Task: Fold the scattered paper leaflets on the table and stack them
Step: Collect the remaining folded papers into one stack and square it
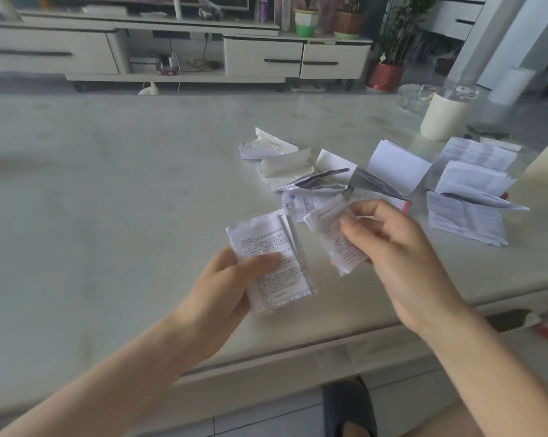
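We see the left hand held above the near part of the pale, stone-look table, gripping a small stack of folded white leaflets printed with dense black text. The thumb lies across the top sheet and the fingers curl under the stack, which is tilted and lifted off the tabletop.

Just beside it, the right hand pinches a single folded white printed leaflet. The thumb presses its upper face and the other fingers are bent behind it. This leaflet is blurred, and its lower corner hangs near the stack's right edge without touching it, as far as we can tell.

Beyond both hands, a loose heap of crumpled, half-open white leaflets lies on the table towards its middle. Further right we find several larger printed sheets spread open in accordion creases, near the table's right edge.

At the far right corner stands a cream cylindrical container with a clear lid, and a clear glass dish sits just behind it. Past the table runs a low white cabinet with dark handles, and a ribbed red plant pot stands on the floor to its right
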Tool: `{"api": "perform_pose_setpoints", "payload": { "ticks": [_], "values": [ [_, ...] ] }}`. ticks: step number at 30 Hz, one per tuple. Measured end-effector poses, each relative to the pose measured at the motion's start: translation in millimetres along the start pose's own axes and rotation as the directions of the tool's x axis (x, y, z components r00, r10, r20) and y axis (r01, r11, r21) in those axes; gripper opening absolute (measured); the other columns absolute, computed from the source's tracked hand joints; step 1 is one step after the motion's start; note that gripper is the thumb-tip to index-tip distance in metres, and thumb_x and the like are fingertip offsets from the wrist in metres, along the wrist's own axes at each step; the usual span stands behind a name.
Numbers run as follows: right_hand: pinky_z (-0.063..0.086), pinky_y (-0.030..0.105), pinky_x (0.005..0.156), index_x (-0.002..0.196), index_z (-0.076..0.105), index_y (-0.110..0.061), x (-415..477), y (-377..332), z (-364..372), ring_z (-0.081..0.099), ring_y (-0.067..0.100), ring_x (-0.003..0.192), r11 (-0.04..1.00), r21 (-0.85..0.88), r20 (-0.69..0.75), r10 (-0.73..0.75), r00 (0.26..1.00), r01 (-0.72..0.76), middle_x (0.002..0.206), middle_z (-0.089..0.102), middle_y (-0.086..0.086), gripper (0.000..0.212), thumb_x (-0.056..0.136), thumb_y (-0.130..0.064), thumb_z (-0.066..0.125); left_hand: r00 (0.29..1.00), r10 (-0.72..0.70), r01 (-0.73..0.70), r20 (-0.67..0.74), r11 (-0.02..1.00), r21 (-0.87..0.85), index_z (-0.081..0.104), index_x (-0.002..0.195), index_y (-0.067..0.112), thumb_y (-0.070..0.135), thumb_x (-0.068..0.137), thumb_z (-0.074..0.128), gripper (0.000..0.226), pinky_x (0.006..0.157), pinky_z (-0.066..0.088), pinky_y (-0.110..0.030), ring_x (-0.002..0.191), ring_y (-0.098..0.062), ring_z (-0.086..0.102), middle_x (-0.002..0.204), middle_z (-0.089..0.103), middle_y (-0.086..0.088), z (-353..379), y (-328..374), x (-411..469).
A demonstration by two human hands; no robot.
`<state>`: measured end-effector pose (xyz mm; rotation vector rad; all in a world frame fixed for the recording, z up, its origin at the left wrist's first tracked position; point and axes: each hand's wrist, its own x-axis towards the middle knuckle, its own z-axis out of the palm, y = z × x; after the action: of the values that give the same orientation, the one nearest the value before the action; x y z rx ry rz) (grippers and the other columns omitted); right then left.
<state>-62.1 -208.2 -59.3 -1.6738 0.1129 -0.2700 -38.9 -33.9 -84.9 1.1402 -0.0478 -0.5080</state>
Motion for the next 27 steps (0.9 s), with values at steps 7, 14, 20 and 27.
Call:
{"api": "perform_pose_setpoints", "payload": {
  "ticks": [7,14,20,27],
  "values": [
    [0.042,0.019,0.075,0.079,0.053,-0.022,-20,22,77,0.053,0.011,0.08,0.903,-0.318,-0.201,-0.364,0.91,0.291,0.082,0.056,-0.007,0.012,0.086,-0.032,0.054,0.994,0.11,-0.11,-0.023,0.994,-0.008,0.072,0.077,0.012,0.0,0.082,0.047,0.028,0.06,0.055,-0.026,0.071,-0.017,0.068,0.081,0.072,-0.009,6,-1,-7],
    [0.047,0.036,0.083,0.099,0.04,-0.032,-16,38,99,0.055,0.016,0.094,0.895,-0.345,-0.225,-0.369,0.902,0.281,0.101,0.054,-0.004,0.008,0.092,-0.031,0.043,0.99,0.109,-0.112,-0.091,0.993,-0.034,0.068,0.097,0.015,0.035,0.096,0.037,0.037,0.068,0.053,-0.025,0.079,-0.015,0.067,0.086,0.071,-0.004,3,0,-4],
    [0.045,0.026,0.091,0.12,0.044,-0.019,-14,29,92,0.057,0.009,0.105,0.99,-0.123,-0.03,-0.076,0.997,0.071,0.118,0.06,0.001,0.023,0.098,-0.024,0.037,0.944,0.301,-0.274,-0.138,0.944,0.185,0.061,0.098,0.014,0.015,0.093,0.048,0.014,0.064,0.053,-0.02,0.075,-0.008,0.068,0.08,0.072,0.004,1,-2,-2],
    [0.048,0.023,0.07,0.104,0.05,-0.018,-18,29,85,0.06,0.007,0.076,0.977,-0.18,0.061,-0.104,0.993,0.113,0.087,0.065,-0.004,0.014,0.099,-0.019,0.038,0.978,0.17,-0.161,-0.119,0.984,0.079,0.065,0.102,0.007,0.027,0.076,0.058,0.033,0.068,0.056,-0.029,0.084,-0.021,0.069,0.09,0.071,-0.011,-6,-9,0]
  ]
}}
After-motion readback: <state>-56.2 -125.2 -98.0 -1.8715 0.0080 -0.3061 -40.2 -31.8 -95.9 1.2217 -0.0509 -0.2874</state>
